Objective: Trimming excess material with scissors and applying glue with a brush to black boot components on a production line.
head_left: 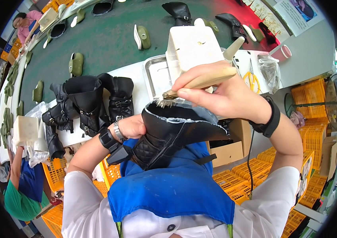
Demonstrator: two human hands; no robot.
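A black quilted boot upper (158, 144), tilted with its wide opening up, is held close over my blue apron. My left hand (132, 127) grips its left side, fingers partly hidden behind and inside the leather. In my right hand (231, 95) is a brush (210, 78) with a pale wooden handle, pinched between thumb and fingers. Its worn bristles hang at the far left rim of the opening; whether they touch it I cannot tell. Whitish, ragged material lines the rim.
Beyond my hands stand a white box-shaped container (194, 47) and a metal tray (149, 71). Several black boots (82, 89) stand left, orange-handled scissors (251, 79) right. Olive lasts (144, 37) lie on the green belt (105, 43). Yellow crates (255, 170) and two people, left, surround me.
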